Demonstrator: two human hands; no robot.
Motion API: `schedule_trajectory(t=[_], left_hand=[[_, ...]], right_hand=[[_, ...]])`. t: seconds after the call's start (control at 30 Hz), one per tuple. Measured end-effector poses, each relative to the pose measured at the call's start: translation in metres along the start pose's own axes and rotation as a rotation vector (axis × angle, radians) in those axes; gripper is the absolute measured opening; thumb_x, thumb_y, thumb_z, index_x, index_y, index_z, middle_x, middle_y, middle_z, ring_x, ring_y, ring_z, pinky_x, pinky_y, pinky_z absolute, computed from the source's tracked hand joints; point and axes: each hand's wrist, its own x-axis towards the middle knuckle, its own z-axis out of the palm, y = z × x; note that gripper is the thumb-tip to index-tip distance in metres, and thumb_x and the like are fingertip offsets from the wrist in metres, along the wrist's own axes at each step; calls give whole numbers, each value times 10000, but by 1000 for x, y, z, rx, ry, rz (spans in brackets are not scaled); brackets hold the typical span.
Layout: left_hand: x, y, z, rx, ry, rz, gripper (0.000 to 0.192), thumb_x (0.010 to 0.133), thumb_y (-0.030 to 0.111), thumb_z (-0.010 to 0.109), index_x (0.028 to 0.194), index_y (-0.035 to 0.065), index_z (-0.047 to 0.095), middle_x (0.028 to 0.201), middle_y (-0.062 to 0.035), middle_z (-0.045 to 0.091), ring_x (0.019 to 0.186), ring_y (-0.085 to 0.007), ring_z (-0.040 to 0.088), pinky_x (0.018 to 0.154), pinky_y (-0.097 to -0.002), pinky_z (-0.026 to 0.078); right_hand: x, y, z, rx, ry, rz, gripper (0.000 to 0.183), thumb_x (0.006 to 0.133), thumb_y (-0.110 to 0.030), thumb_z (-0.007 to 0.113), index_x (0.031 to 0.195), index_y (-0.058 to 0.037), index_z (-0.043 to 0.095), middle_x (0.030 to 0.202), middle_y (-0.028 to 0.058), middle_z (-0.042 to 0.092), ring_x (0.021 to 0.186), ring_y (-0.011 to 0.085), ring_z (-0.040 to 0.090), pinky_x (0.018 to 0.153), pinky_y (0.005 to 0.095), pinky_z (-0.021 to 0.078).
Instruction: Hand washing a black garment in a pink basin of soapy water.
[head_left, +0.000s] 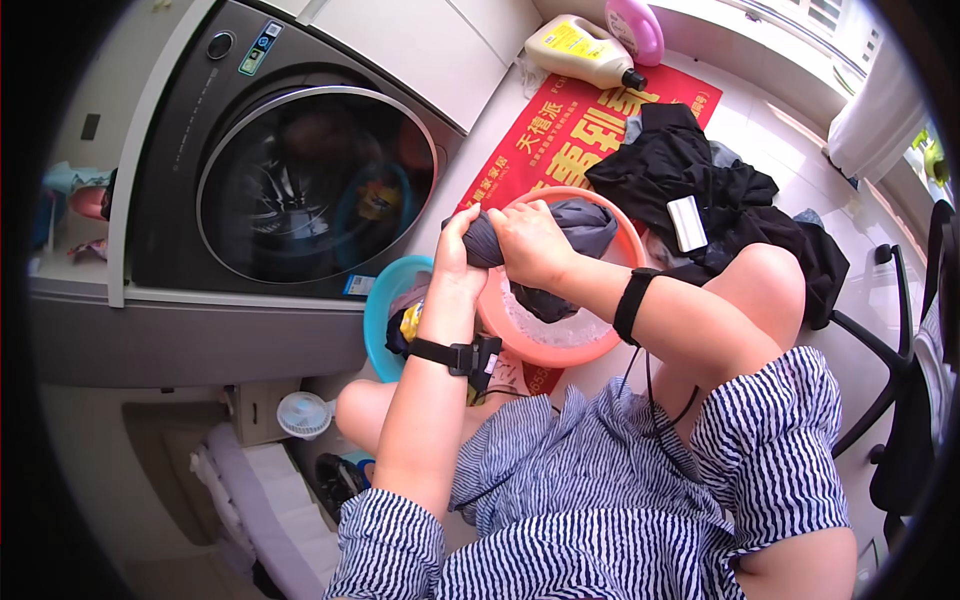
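Observation:
Above a pink plastic basin, both of my hands grip a dark grey cloth garment. My left hand is wrapped round its bunched end. Beside it, my right hand clenches the same cloth, which looks tightly gathered between the two. The looser part of the garment spreads over the basin's far side, and a darker wet part hangs into whitish sudsy water. Black straps circle both forearms, with a small device on the left one.
A turquoise basin with clothes stands left, by a front-load washing machine. Black clothes with a white bar on them lie right. A detergent bottle rests on a red printed mat. Black chair legs stand far right.

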Motion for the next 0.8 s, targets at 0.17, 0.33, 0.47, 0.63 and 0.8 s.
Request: schedule_trajectory(t=[0.17, 0.33, 0.47, 0.63, 0.8], left_hand=[[-46, -9, 8, 84, 28, -114, 1032, 716, 925, 353, 1478, 232, 300, 1500, -79, 321, 1350, -275, 310, 1023, -540, 294], [-71, -67, 0, -342, 87, -505, 1060, 752, 784, 568, 1504, 185, 120, 1476, -140, 343, 1356, -295, 337, 1068, -577, 289], [-52, -78, 8, 495, -465, 363, 748, 911, 531, 530, 1447, 92, 246, 1474, -162, 320, 1341, -282, 362, 1124, -463, 295], [-35, -122, -42, -659, -236, -45, 570, 931, 439, 532, 1379, 120, 383, 1388, -112, 461, 1272, -233, 457, 1077, -418, 375], [-41, -112, -55, -854, -268, -130, 543, 934, 432, 526, 1365, 122, 411, 1372, -101, 483, 1262, -235, 469, 1072, -423, 382]], right_hand=[[8, 16, -7, 79, 169, 113, 330, 667, -102, 708, 956, -39, 563, 902, 155, 661, 955, 332, 624, 868, 425, 411], [15, -4, -15, 138, 313, 65, 393, 646, -100, 708, 1010, -40, 572, 911, 154, 643, 968, 330, 603, 887, 420, 394], [-4, -23, -10, 310, 300, -32, 457, 632, -129, 746, 1045, -34, 573, 959, 171, 621, 973, 361, 579, 920, 444, 406], [-23, -53, 1, 576, 185, 39, 553, 657, -145, 771, 1156, -19, 567, 1030, 204, 622, 1037, 398, 579, 947, 437, 449], [-31, -58, 1, 871, 98, 127, 503, 616, -143, 776, 1075, -33, 601, 1005, 186, 665, 993, 374, 622, 911, 412, 478]])
